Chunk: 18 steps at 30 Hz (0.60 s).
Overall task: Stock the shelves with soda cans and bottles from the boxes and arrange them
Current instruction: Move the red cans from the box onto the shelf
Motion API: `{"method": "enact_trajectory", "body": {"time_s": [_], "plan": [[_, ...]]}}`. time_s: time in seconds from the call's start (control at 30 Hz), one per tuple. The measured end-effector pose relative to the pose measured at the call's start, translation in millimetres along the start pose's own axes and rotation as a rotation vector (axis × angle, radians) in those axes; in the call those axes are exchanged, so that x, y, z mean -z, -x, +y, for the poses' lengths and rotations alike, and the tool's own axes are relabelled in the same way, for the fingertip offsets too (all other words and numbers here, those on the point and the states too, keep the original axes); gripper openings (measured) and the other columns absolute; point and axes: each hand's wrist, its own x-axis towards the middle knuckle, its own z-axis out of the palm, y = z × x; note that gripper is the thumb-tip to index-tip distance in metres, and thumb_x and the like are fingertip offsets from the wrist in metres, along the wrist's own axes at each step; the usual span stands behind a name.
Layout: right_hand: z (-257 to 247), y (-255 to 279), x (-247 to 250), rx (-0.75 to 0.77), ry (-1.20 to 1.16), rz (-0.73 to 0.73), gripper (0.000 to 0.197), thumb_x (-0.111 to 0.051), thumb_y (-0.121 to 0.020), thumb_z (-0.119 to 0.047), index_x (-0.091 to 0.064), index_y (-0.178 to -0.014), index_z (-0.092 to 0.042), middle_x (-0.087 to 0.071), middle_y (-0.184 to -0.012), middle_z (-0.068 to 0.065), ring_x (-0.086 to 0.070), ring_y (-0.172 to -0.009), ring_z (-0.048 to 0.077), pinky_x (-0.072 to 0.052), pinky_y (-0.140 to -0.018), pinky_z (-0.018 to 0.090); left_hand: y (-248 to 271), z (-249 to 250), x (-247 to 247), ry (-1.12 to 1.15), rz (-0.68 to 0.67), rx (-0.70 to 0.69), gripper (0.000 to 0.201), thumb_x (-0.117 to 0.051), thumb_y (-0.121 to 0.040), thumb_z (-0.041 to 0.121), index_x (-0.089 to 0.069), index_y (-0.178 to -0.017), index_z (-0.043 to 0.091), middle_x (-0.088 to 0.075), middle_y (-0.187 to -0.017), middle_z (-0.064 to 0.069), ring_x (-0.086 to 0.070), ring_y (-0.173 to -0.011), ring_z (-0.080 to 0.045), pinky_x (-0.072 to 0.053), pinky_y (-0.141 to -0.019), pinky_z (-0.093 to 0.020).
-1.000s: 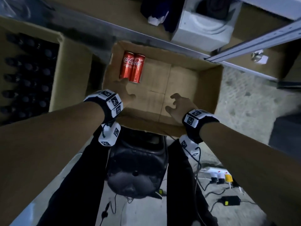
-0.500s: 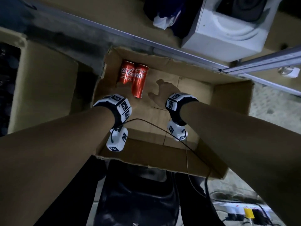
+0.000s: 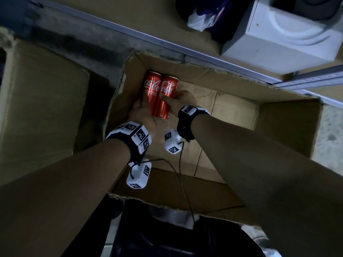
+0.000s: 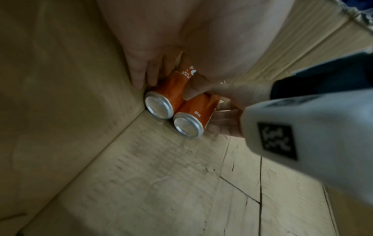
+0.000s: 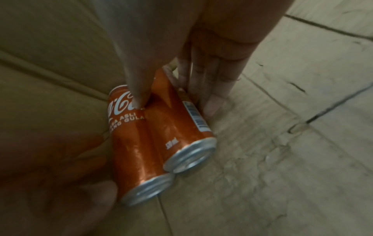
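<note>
- Two red soda cans: left can and right can lie side by side, touching, in the far left corner of one open cardboard box
- Left hand: fingers curl around the left can's outer side
- Right hand: thumb and fingers clamp the right can
- One grey container sits on the shelf beyond the box

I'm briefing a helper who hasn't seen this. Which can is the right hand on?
Look in the open cardboard box, at its far left corner. Two red cans lie there side by side. The right hand touches the can further from the box's side wall, barcode on its outer side.
</note>
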Motion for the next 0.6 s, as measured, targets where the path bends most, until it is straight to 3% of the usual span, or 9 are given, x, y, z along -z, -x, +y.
{"method": "enact_trajectory", "body": {"time_s": [0.1, 0.17, 0.3, 0.43, 0.5, 0.53, 0.6], "plan": [[11.8, -0.8, 3.1, -0.051, -0.067, 0.041, 0.066, -0.083, -0.074, -0.059, -0.066, -0.123, -0.018, -0.075, -0.106, -0.001, -0.071, -0.085, 0.018, -0.06, -0.081, 0.034, -0.4, 2.6, -3.7, -0.119, 0.008, -0.05, 0.099, -0.061, -0.088, 0.058, -0.004, -0.161, 0.022, -0.02, -0.162, -0.01, -0.03, -0.144, -0.031, -0.022, -0.12, -0.044], [22.2, 4.4, 11.9, -0.059, -0.046, 0.074, 0.063, -0.082, -0.076, -0.057, -0.065, -0.123, -0.019, -0.074, -0.107, 0.0, -0.07, -0.086, 0.018, -0.058, -0.078, 0.031, -6.3, 4.0, -9.4, -0.17, 0.037, -0.056, 0.11, -0.072, -0.083, 0.054, -0.001, -0.161, 0.023, -0.017, -0.162, -0.011, -0.028, -0.144, -0.033, -0.024, -0.12, -0.051], [51.9, 21.7, 45.3, -0.087, 0.011, 0.115, 0.06, -0.082, -0.078, -0.055, -0.062, -0.124, -0.021, -0.066, -0.102, -0.004, -0.065, -0.088, 0.018, -0.049, -0.073, 0.028, -16.8, 18.1, -23.8, -0.197, 0.203, -0.058, 0.085, -0.059, -0.094, 0.036, -0.011, -0.16, 0.014, -0.026, -0.157, -0.018, -0.031, -0.141, -0.038, -0.031, -0.115, -0.053], [87.5, 39.9, 81.1, -0.122, 0.019, 0.16, 0.06, -0.086, -0.07, -0.059, -0.061, -0.113, -0.025, -0.07, -0.107, -0.004, -0.067, -0.088, 0.016, -0.055, -0.073, 0.029, -19.4, 36.8, -31.8, -0.201, 0.263, -0.023, 0.077, -0.062, -0.09, 0.036, -0.026, -0.153, 0.011, -0.037, -0.142, -0.019, -0.042, -0.128, -0.04, -0.041, -0.099, -0.05], [104.0, 51.3, 97.9, -0.125, 0.045, 0.165, 0.058, -0.085, -0.07, -0.059, -0.058, -0.112, -0.029, -0.067, -0.103, -0.007, -0.064, -0.085, 0.013, -0.049, -0.065, 0.025, -22.2, 43.2, -32.6, -0.217, 0.241, -0.018, 0.074, -0.06, -0.092, 0.041, -0.027, -0.149, 0.009, -0.038, -0.14, -0.018, -0.044, -0.125, -0.041, -0.043, -0.095, -0.051], [113.4, 54.7, 105.2, -0.125, 0.058, 0.169, 0.058, -0.086, -0.07, -0.059, -0.058, -0.113, -0.03, -0.067, -0.105, -0.008, -0.063, -0.086, 0.013, -0.05, -0.067, 0.025, -26.4, 43.3, -34.3, -0.226, 0.216, 0.006, 0.075, -0.059, -0.092, 0.048, -0.027, -0.148, 0.009, -0.038, -0.14, -0.018, -0.045, -0.124, -0.041, -0.043, -0.095, -0.052], [129.3, 59.0, 118.5, -0.131, 0.063, 0.178, 0.059, -0.087, -0.07, -0.054, -0.056, -0.115, -0.032, -0.069, -0.113, -0.005, -0.066, -0.093, 0.015, -0.057, -0.081, 0.033, -35.2, 47.2, -36.0, -0.225, 0.187, 0.038, 0.085, -0.057, -0.086, 0.061, -0.03, -0.146, 0.008, -0.038, -0.138, -0.018, -0.049, -0.12, -0.042, -0.045, -0.095, -0.052]]}}
